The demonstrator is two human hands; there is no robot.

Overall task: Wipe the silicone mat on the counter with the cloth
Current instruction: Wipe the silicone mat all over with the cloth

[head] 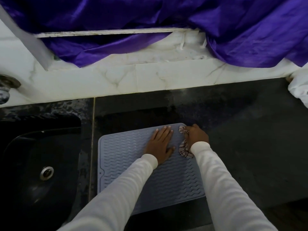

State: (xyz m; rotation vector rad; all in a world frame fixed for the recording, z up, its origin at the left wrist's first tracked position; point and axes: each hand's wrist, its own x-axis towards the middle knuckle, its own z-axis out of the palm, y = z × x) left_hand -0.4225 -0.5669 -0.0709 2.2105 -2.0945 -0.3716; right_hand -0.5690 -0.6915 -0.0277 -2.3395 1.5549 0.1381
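Pressing flat on the mat (126,157), the left hand (160,144) has fingers spread, palm down, holding nothing. The right hand (197,135) is closed around a bunched checked cloth (184,147) at the mat's far right corner. The mat lies on the dark counter (250,139), just right of the black sink (38,164). Both arms wear 2 white sleeves (216,172).

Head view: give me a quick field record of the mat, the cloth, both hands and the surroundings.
mat: grey-blue silicone mat, flat on dark counter
cloth: checked cloth, bunched, at the mat's far right corner
left hand: left hand flat on the mat, fingers spread
right hand: right hand closed on the cloth
sink: black sink left of the mat
behind: purple fabric over the ledge
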